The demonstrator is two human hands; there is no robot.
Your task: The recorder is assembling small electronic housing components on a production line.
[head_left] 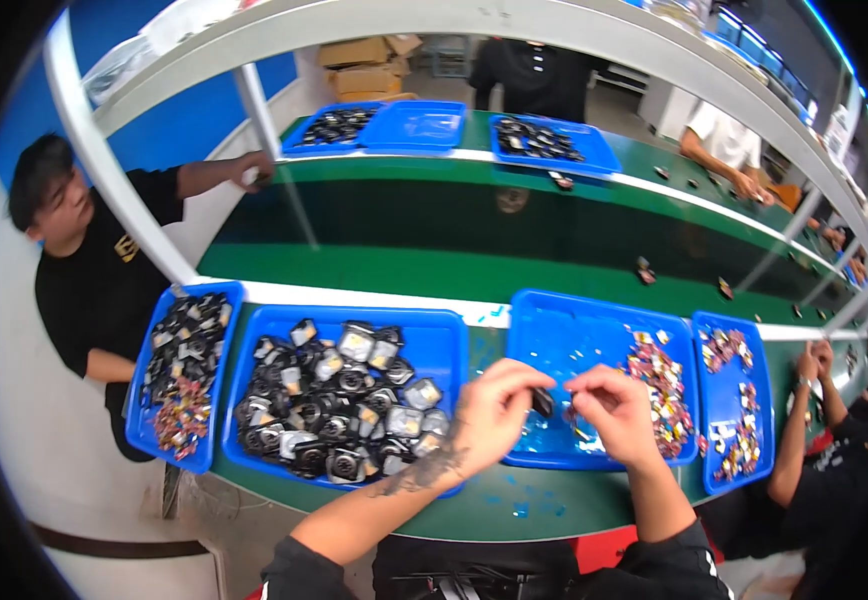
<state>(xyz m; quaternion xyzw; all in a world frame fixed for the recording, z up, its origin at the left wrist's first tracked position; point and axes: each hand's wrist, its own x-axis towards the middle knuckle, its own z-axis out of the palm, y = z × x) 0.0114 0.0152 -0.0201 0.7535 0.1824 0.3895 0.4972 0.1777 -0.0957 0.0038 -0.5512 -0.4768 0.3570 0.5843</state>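
Note:
Between the fingertips of my left hand (pixel 494 408) is a small black device housing (pixel 542 403). Close beside it, the thumb and forefinger of my right hand (pixel 616 408) are pinched together; whatever they hold is too small to make out. Both hands are above a blue tray (pixel 544 335) with a heap of small pink, yellow and silver parts (pixel 666 395) on its right side and clear-blue film bits on its left. Left of my left forearm, another blue tray (pixel 374 318) is piled with black and silver square device housings (pixel 344 400).
Narrow blue trays stand at the far left (pixel 139 425) and right (pixel 764 430), both with small parts. Beyond a white rail runs a green conveyor belt (pixel 384 250) with a few black pieces. Co-workers sit left, right and across. White posts (pixel 119 150) carry an overhead shelf.

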